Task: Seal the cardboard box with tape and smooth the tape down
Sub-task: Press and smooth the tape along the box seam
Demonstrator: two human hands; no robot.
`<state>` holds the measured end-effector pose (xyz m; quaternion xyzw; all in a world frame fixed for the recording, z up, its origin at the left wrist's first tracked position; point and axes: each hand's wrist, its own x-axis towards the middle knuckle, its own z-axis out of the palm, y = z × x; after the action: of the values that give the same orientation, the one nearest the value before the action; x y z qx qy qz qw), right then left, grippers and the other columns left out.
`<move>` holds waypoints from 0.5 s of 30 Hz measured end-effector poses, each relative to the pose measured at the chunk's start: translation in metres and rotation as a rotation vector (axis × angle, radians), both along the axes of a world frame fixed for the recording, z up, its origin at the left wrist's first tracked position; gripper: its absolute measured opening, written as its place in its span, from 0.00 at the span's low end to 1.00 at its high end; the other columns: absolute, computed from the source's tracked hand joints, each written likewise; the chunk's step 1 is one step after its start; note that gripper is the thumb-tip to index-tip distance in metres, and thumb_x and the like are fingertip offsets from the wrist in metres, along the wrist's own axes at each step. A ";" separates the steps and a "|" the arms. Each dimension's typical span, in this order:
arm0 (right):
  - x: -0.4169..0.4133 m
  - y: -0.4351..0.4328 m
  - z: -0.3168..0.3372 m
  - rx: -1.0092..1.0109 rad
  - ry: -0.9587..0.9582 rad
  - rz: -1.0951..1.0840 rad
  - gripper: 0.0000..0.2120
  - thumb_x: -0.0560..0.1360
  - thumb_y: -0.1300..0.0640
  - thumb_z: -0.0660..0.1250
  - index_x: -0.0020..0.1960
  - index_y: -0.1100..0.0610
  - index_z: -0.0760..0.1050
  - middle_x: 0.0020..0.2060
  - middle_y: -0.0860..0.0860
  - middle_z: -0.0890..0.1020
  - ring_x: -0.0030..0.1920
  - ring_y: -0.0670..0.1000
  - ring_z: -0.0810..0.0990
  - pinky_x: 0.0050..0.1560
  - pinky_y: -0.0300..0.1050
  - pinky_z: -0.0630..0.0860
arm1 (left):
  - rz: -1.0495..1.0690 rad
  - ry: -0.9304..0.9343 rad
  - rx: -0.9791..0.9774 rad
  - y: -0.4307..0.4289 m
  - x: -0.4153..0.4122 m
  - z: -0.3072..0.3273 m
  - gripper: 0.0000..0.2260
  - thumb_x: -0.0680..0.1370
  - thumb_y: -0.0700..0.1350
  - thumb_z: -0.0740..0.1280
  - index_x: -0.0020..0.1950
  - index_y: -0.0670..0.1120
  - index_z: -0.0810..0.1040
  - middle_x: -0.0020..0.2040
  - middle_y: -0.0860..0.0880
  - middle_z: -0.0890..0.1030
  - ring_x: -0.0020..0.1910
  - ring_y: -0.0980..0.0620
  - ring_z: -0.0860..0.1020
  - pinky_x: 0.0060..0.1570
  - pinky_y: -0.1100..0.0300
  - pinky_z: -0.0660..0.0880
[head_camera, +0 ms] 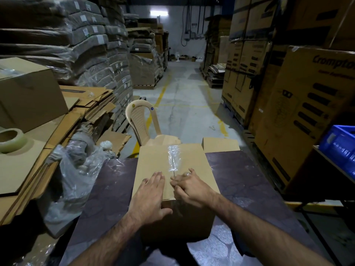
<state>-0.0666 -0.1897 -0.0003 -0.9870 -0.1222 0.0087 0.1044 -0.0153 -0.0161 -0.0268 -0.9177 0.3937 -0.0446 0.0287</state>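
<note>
- Head view: the cardboard box (149, 164) sits at centre frame on a dark table (240, 169), its top flaps closed and its near face turned toward the camera.
- A strip of clear tape (173, 156) runs along the top seam from the far edge toward the hands. It looks crinkled and catches the light.
- The left hand (148, 198) lies flat on the box top, left of the seam. Its fingers are straight and close together, pointing away, and the thumb hangs over the near top edge onto the front face.
- The right hand (190, 187) rests on the near end of the seam, just beside the left hand. Its fingers are curled inward with the tips down at the tape line, but I cannot tell whether they pinch the tape or only press it. One finger wears a ring (187, 174).
- A tape roll (11, 140) lies flat on flattened cardboard sheets (25, 166) at the left edge of the frame, well apart from the box.
- Crumpled clear plastic wrap (76, 169) is heaped between those sheets and the table.
- A beige plastic chair (141, 121) stands just beyond the box's far left corner.
- A blue crate (338, 144) shows at the right edge, below a large printed carton (307, 104).
</note>
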 end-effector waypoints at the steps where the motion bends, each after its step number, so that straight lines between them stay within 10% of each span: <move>1: -0.003 0.001 -0.002 0.001 -0.015 0.012 0.23 0.76 0.51 0.47 0.59 0.56 0.75 0.67 0.52 0.74 0.65 0.54 0.72 0.71 0.60 0.54 | -0.003 0.001 0.005 0.000 0.000 0.000 0.47 0.73 0.67 0.61 0.78 0.40 0.43 0.79 0.42 0.46 0.78 0.45 0.45 0.76 0.48 0.48; 15: -0.032 -0.002 -0.005 0.004 -0.062 0.098 0.21 0.77 0.51 0.49 0.60 0.57 0.76 0.66 0.52 0.76 0.67 0.51 0.71 0.71 0.59 0.50 | 0.006 -0.018 0.007 -0.002 -0.003 0.000 0.48 0.73 0.67 0.63 0.78 0.39 0.44 0.79 0.41 0.46 0.78 0.44 0.46 0.75 0.47 0.49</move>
<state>-0.0990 -0.1922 -0.0050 -0.9794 -0.1736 -0.0172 0.1020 -0.0179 -0.0177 -0.0273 -0.9183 0.3909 -0.0511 0.0356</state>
